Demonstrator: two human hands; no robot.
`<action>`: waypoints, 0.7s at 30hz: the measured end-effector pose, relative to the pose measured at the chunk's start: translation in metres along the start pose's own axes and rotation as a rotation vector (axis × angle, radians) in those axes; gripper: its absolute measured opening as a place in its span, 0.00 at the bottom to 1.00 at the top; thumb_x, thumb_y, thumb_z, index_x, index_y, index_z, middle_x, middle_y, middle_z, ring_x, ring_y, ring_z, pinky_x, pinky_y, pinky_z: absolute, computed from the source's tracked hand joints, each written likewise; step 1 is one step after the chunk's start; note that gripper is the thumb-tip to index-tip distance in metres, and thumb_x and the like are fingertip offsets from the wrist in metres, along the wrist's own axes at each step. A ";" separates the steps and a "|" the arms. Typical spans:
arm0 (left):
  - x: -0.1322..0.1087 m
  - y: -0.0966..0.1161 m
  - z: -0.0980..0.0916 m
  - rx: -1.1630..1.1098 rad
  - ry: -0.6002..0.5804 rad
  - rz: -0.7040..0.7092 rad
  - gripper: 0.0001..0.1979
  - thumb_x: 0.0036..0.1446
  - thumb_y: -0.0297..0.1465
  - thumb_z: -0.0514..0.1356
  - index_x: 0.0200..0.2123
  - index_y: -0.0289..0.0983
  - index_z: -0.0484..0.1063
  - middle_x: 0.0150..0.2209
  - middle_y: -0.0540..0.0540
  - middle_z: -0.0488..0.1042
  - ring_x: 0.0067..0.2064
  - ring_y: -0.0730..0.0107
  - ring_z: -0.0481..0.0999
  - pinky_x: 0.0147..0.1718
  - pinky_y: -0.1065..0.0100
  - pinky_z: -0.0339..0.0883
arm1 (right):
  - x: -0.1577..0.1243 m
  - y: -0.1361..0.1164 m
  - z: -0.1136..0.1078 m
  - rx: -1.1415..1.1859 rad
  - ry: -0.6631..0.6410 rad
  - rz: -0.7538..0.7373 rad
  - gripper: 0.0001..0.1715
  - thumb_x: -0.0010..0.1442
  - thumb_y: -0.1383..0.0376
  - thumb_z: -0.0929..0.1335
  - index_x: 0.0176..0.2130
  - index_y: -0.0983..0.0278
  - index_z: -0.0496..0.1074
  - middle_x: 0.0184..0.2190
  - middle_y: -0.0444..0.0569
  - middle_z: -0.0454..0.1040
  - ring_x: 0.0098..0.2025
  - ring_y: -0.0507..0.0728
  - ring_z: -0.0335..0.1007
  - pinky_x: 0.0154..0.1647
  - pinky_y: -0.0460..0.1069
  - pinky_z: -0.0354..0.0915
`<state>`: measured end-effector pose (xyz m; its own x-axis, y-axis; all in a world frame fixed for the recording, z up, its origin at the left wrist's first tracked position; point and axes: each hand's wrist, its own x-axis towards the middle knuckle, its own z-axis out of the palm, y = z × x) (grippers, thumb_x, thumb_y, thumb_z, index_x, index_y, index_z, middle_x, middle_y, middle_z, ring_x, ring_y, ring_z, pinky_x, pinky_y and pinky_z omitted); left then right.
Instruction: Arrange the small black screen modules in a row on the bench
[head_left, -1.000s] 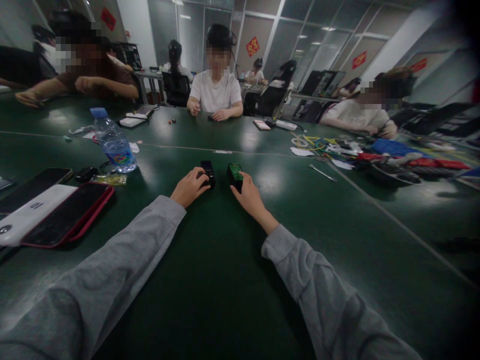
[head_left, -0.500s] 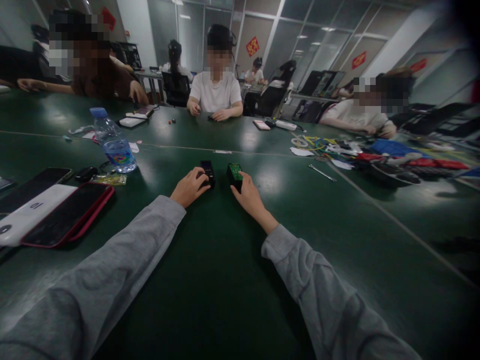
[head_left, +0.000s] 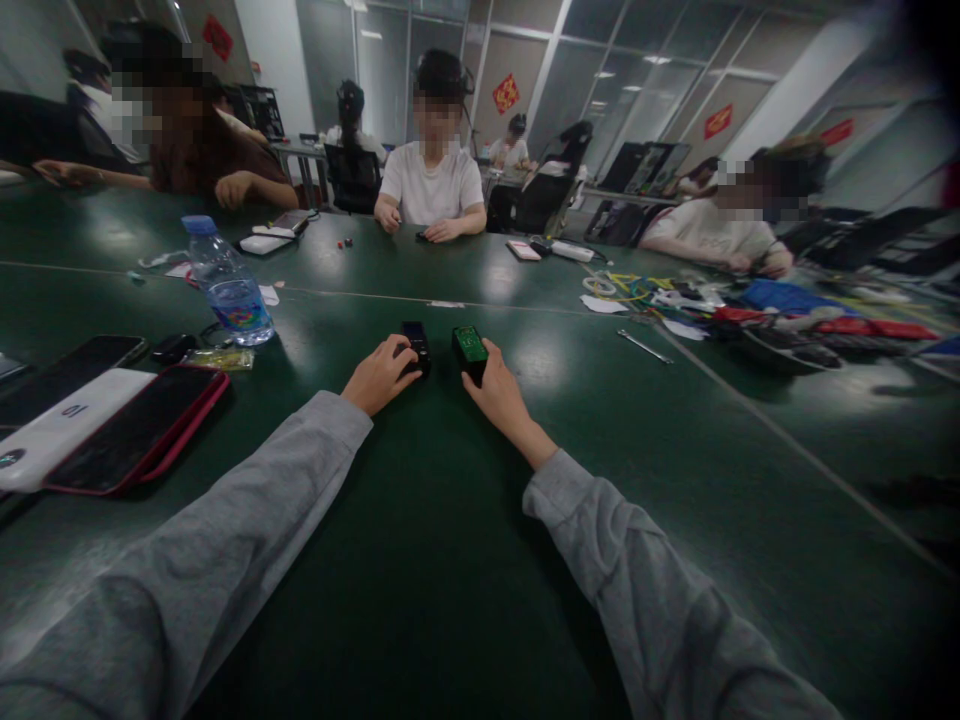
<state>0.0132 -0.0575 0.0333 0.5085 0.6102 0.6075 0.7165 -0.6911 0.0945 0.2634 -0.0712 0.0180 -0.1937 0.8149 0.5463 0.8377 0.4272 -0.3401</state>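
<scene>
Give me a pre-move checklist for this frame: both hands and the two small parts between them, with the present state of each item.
1. Left hand grips black part: ok.
2. Right hand grips green-topped part: ok.
3. The two parts sit side by side with a gap: ok.
4. Parts resting on the table or lifted: cannot tell.
5. Water bottle and red-cased phone lie left of both hands, apart from them: ok.

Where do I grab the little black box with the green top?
Probably pinch the little black box by its long sides, coming from the near end like the right hand. It lies flat on the table, green top up, leaving those sides free.
</scene>
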 end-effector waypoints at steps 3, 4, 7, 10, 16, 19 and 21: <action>0.000 0.000 0.000 -0.001 0.000 -0.002 0.10 0.62 0.35 0.58 0.43 0.37 0.66 0.50 0.40 0.64 0.46 0.62 0.72 0.44 0.58 0.72 | -0.001 -0.001 0.000 -0.048 -0.001 0.032 0.41 0.61 0.60 0.65 0.65 0.74 0.46 0.61 0.68 0.58 0.55 0.71 0.66 0.54 0.64 0.66; 0.000 0.000 0.000 -0.003 0.001 0.000 0.10 0.62 0.35 0.58 0.43 0.37 0.66 0.50 0.40 0.64 0.46 0.62 0.72 0.44 0.58 0.72 | -0.001 -0.001 -0.001 -0.061 0.001 0.041 0.41 0.61 0.60 0.65 0.65 0.74 0.47 0.60 0.68 0.60 0.53 0.71 0.67 0.53 0.64 0.67; 0.000 0.000 -0.001 -0.008 0.009 0.008 0.10 0.62 0.35 0.57 0.44 0.37 0.66 0.50 0.41 0.64 0.46 0.62 0.72 0.43 0.58 0.73 | 0.000 -0.003 -0.002 -0.078 0.002 0.040 0.38 0.61 0.60 0.65 0.64 0.73 0.50 0.56 0.66 0.65 0.51 0.71 0.69 0.51 0.64 0.67; 0.000 0.001 -0.001 -0.013 0.009 0.010 0.09 0.62 0.35 0.57 0.44 0.37 0.66 0.50 0.41 0.63 0.46 0.62 0.72 0.43 0.58 0.73 | 0.001 -0.004 -0.004 -0.082 -0.012 0.020 0.36 0.61 0.61 0.66 0.63 0.72 0.52 0.54 0.65 0.67 0.53 0.70 0.68 0.52 0.64 0.66; 0.000 0.001 0.000 0.000 -0.016 -0.012 0.10 0.62 0.35 0.58 0.43 0.36 0.66 0.50 0.40 0.64 0.46 0.61 0.72 0.43 0.58 0.73 | 0.002 -0.006 -0.006 -0.054 -0.043 -0.077 0.34 0.62 0.65 0.66 0.63 0.68 0.53 0.60 0.62 0.62 0.60 0.66 0.60 0.59 0.63 0.62; 0.000 0.001 0.001 -0.006 0.003 -0.005 0.09 0.62 0.35 0.58 0.43 0.37 0.66 0.49 0.41 0.64 0.46 0.62 0.72 0.44 0.58 0.72 | 0.003 -0.006 -0.006 -0.041 -0.053 -0.070 0.33 0.62 0.65 0.66 0.63 0.66 0.53 0.60 0.60 0.61 0.61 0.66 0.59 0.59 0.63 0.62; 0.000 0.000 0.001 -0.006 0.018 -0.001 0.09 0.62 0.35 0.58 0.43 0.37 0.66 0.49 0.41 0.64 0.46 0.62 0.72 0.44 0.58 0.72 | 0.002 -0.007 -0.006 -0.034 -0.051 -0.058 0.33 0.63 0.65 0.66 0.63 0.65 0.53 0.60 0.60 0.62 0.61 0.66 0.60 0.58 0.63 0.62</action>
<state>0.0141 -0.0571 0.0325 0.4996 0.6037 0.6212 0.7137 -0.6933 0.0999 0.2604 -0.0743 0.0260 -0.2671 0.8087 0.5241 0.8414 0.4609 -0.2823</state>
